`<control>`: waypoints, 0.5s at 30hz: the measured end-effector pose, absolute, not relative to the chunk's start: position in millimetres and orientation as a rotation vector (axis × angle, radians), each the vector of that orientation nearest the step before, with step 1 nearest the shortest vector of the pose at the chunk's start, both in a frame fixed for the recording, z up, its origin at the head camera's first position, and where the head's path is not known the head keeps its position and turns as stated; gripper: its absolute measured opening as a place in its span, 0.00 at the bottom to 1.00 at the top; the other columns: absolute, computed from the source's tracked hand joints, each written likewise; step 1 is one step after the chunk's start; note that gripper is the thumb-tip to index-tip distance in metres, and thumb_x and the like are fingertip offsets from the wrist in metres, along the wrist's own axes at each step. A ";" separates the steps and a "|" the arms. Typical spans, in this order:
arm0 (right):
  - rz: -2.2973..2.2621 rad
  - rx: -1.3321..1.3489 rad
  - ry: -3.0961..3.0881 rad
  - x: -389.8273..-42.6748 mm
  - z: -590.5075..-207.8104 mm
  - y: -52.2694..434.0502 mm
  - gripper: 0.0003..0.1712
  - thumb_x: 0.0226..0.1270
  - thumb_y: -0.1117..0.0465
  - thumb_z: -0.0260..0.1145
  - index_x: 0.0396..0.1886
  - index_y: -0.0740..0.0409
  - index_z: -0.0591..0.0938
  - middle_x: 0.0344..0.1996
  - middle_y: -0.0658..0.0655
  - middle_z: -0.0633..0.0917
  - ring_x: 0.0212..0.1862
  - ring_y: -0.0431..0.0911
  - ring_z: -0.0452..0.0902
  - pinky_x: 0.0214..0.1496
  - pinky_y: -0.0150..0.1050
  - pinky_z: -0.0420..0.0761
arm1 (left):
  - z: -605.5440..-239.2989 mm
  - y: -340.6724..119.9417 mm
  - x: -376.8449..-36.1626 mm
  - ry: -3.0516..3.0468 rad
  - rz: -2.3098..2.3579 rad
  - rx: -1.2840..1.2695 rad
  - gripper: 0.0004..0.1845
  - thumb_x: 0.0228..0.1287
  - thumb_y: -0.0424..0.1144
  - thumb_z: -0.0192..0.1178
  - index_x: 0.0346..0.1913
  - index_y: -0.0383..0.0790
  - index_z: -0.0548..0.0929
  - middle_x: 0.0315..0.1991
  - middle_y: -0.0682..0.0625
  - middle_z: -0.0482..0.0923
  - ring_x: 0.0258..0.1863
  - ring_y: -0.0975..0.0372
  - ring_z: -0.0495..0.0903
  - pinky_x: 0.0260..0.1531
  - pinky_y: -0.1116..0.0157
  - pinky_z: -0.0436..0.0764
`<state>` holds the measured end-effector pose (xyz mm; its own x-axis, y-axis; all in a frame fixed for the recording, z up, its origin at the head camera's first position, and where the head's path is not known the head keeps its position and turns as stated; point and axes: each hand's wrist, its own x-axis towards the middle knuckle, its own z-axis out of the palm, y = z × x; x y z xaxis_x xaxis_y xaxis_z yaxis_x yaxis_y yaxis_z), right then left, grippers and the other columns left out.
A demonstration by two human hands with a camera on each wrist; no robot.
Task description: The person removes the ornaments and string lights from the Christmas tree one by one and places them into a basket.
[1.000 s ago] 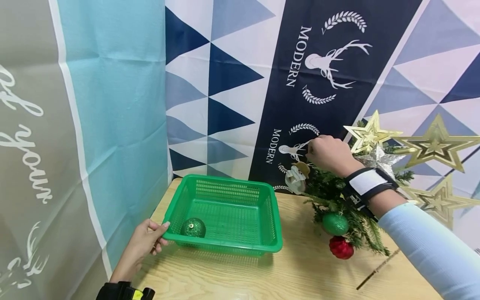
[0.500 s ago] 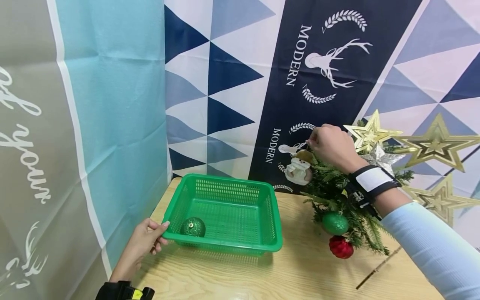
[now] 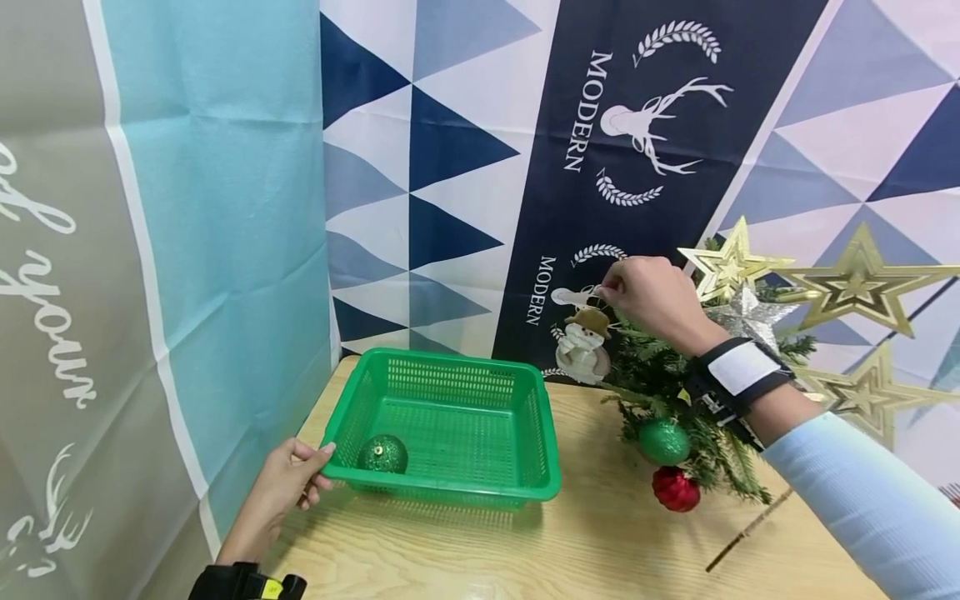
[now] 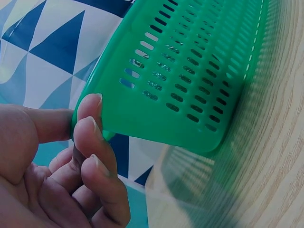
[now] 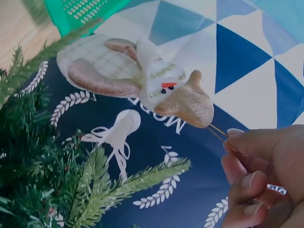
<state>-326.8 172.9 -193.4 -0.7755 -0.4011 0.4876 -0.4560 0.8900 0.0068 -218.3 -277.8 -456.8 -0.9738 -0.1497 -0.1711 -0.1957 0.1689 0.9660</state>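
Observation:
My left hand [image 3: 281, 483] pinches the near left corner of a green plastic basket [image 3: 450, 490] between thumb and fingers. One green glitter ball [image 3: 383, 455] lies inside that basket, in its near left corner. Up beside the small Christmas tree [image 3: 656, 387], my right hand [image 3: 654, 298] pinches a thin gold string loop. From the loop dangles a snowman ornament [image 3: 583, 346] with a brown hat. In the right wrist view the snowman ornament [image 5: 109, 71] shows its orange nose and plaid body, apart from the green branches [image 5: 128, 185].
Gold stars [image 3: 858, 279] and a silver star [image 3: 750, 317] sit on the tree's upper right. A green ball [image 3: 663, 442] and a red ball [image 3: 677, 489] hang low at its front. The wooden table [image 3: 420, 550] meets patterned cloth [image 3: 450, 167] at the back.
My right hand first moved slightly up and right, then back left, with the snowman ornament swinging and turning its face into view. The left hand keeps its hold on the basket.

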 end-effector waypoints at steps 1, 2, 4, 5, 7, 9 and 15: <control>0.154 0.630 -2.569 -325.4 -194.1 171.6 0.07 0.71 0.61 0.69 0.37 0.57 0.91 0.32 0.55 0.88 0.31 0.51 0.83 0.30 0.52 0.79 | -457.1 -277.8 -218.5 2.374 1.973 -0.352 0.17 0.79 0.45 0.59 0.44 0.33 0.66 0.24 0.46 0.83 0.16 0.62 0.75 0.17 0.65 0.74; 0.155 0.639 -2.571 -324.2 -194.9 170.4 0.06 0.71 0.61 0.69 0.37 0.57 0.91 0.32 0.55 0.88 0.31 0.51 0.83 0.29 0.52 0.79 | -457.3 -277.8 -218.6 2.374 1.973 -0.352 0.17 0.79 0.45 0.59 0.44 0.33 0.66 0.23 0.46 0.82 0.16 0.62 0.75 0.17 0.65 0.74; 0.159 0.649 -2.575 -321.9 -196.4 168.4 0.06 0.71 0.61 0.70 0.38 0.57 0.91 0.31 0.55 0.89 0.29 0.50 0.83 0.27 0.49 0.77 | -457.8 -277.7 -218.7 2.375 1.974 -0.352 0.18 0.79 0.45 0.59 0.44 0.33 0.67 0.23 0.46 0.82 0.16 0.61 0.75 0.17 0.65 0.74; 0.163 0.652 -2.577 -320.9 -197.0 167.5 0.05 0.71 0.61 0.71 0.38 0.57 0.91 0.31 0.55 0.89 0.29 0.49 0.82 0.26 0.48 0.77 | -458.1 -277.6 -218.8 2.375 1.973 -0.353 0.18 0.79 0.45 0.59 0.44 0.33 0.67 0.23 0.46 0.82 0.16 0.61 0.75 0.17 0.65 0.74; 0.169 0.664 -2.576 -319.2 -198.1 165.7 0.05 0.71 0.61 0.71 0.38 0.57 0.91 0.30 0.54 0.89 0.27 0.47 0.81 0.24 0.45 0.75 | -458.4 -277.5 -218.8 2.375 1.970 -0.353 0.18 0.79 0.45 0.59 0.44 0.33 0.67 0.23 0.46 0.82 0.16 0.61 0.75 0.18 0.65 0.74; 0.177 0.677 -2.579 -317.5 -198.7 164.1 0.06 0.72 0.61 0.71 0.39 0.56 0.92 0.31 0.54 0.89 0.26 0.46 0.80 0.23 0.43 0.74 | -458.4 -277.4 -218.6 2.372 1.970 -0.354 0.18 0.79 0.45 0.59 0.44 0.33 0.66 0.23 0.46 0.82 0.16 0.62 0.75 0.18 0.65 0.74; 0.181 0.721 -2.601 -310.7 -200.1 160.2 0.07 0.74 0.60 0.68 0.43 0.55 0.92 0.37 0.55 0.90 0.31 0.49 0.84 0.24 0.44 0.76 | -458.0 -276.7 -218.0 2.375 1.974 -0.359 0.18 0.79 0.44 0.59 0.44 0.33 0.66 0.23 0.46 0.82 0.16 0.62 0.75 0.17 0.65 0.74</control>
<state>-310.7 160.2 -200.1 -0.7708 -0.4605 0.4401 -0.5170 0.8559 -0.0098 -218.0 -276.7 -458.0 -0.9729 -0.1556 -0.1711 -0.1967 0.1675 0.9661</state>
